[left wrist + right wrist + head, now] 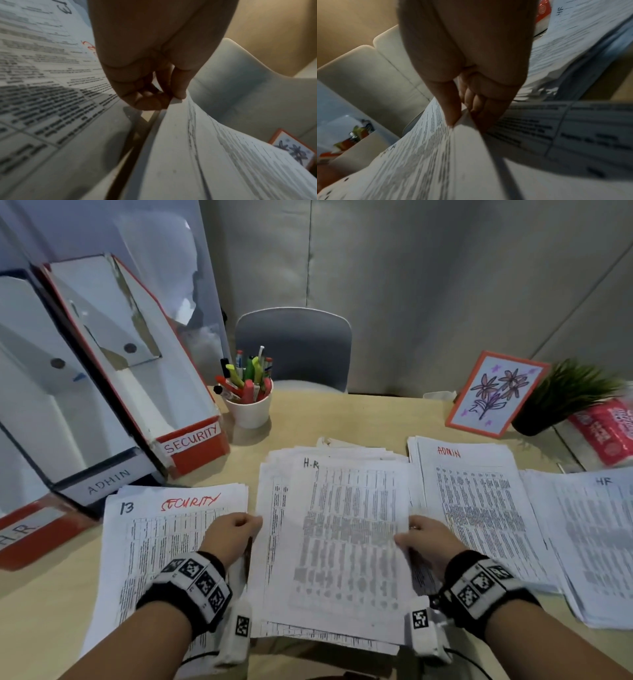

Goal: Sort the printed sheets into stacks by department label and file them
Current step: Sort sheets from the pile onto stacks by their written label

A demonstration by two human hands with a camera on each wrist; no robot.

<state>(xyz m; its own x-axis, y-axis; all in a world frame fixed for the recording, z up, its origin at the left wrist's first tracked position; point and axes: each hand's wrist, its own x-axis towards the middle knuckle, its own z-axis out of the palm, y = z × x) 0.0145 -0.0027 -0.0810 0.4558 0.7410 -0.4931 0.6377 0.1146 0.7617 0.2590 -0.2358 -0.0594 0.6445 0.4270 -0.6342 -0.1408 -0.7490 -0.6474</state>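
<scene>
A thick H.R. stack (342,542) of printed sheets lies in the middle of the table. My left hand (236,534) pinches its left edge (173,100) and my right hand (423,541) pinches its right edge (458,121), each with the thumb on top and the fingers curled beneath. Left of it lies the SECURITY stack (164,542), partly under my left wrist. To the right lie the ADMIN stack (479,508) and a further stack marked HF (596,535). File boxes labelled SECURITY (191,440), ADMIN (109,477) and H.R. (20,534) stand at the left.
A white cup of pens (248,402) stands behind the stacks. A framed flower drawing (496,393), a potted plant (565,398) and a red-and-white packet (609,433) sit at the back right. A grey chair (294,347) stands beyond the table.
</scene>
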